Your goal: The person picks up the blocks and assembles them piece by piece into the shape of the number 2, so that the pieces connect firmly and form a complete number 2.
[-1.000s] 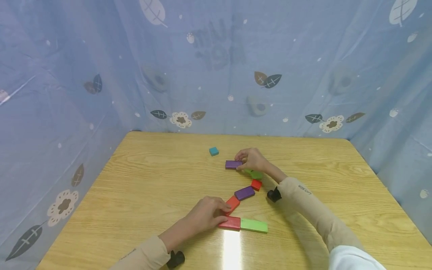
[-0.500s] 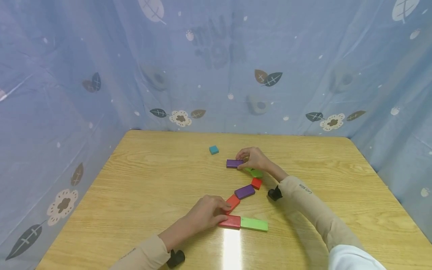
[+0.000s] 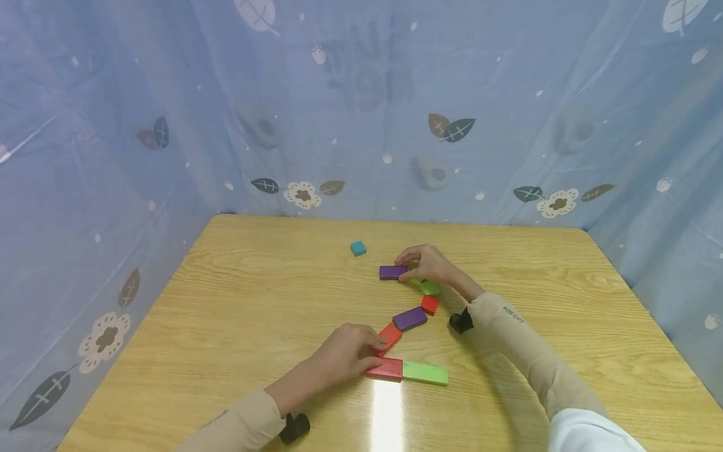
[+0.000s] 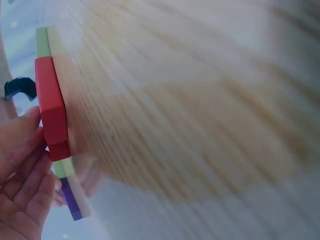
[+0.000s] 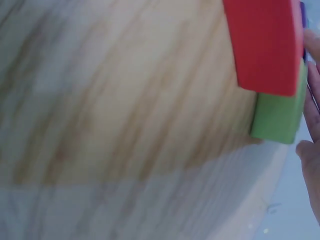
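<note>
Coloured blocks lie in a zigzag line on the wooden table. At its near end, a red block (image 3: 387, 370) meets a long green block (image 3: 425, 373). My left hand (image 3: 344, 355) has its thumb on that red block and its fingertips on the slanted orange-red block (image 3: 391, 336) behind. Further along come a purple block (image 3: 410, 319), a small red block (image 3: 430, 305) and green pieces (image 3: 430, 288), partly hidden by the right hand. At the far end my right hand (image 3: 427, 263) pinches the right end of another purple block (image 3: 390, 273).
A small teal block (image 3: 358, 248) lies apart, beyond the far purple block. A patterned blue curtain (image 3: 361, 125) hangs behind the table (image 3: 254, 301) and at both sides. Black wrist cameras (image 3: 461, 321) sit under the sleeved forearms.
The right hand and the far purple block shift very slightly to the right. The left hand keeps its place on the red blocks; the head view tilts a little.
</note>
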Tool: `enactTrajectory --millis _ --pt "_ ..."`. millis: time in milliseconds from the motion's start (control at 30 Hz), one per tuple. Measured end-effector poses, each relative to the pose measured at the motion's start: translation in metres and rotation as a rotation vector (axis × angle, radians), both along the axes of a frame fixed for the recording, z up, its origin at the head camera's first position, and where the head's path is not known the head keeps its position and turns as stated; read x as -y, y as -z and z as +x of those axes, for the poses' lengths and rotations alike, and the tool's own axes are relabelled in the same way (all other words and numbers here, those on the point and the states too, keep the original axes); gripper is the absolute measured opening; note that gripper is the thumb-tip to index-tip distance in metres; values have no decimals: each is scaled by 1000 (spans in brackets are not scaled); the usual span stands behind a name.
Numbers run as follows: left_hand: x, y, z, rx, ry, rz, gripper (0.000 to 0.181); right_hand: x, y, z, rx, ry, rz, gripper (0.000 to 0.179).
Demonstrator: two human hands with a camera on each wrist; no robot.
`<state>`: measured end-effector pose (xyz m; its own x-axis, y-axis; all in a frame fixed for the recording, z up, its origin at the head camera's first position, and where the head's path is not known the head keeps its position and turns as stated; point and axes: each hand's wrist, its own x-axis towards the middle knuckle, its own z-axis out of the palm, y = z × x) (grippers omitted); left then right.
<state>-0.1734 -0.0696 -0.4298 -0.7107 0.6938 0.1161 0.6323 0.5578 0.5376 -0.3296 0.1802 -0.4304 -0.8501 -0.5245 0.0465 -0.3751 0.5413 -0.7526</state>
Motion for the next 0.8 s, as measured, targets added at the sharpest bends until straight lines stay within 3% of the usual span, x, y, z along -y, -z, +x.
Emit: enactTrajectory --millis 100,233,367,567,800 --pt "-1 -1 0 2 -4 -16 23 -6 -6 2 18 9 -78 34" --pt "-2 -4 0 -3 -8 -36 23 -20 -19 9 32 45 -310 36" --pt "-2 -6 0 -4 -11 -44 23 -37 -34 28 5 69 -527 33" --pt "-3 -8 2 -1 -10 -47 23 -58 -38 75 -38 28 -647 29" --pt "-3 -8 2 -7 -12 -51 22 -68 -18 143 -72 -76 -605 25"
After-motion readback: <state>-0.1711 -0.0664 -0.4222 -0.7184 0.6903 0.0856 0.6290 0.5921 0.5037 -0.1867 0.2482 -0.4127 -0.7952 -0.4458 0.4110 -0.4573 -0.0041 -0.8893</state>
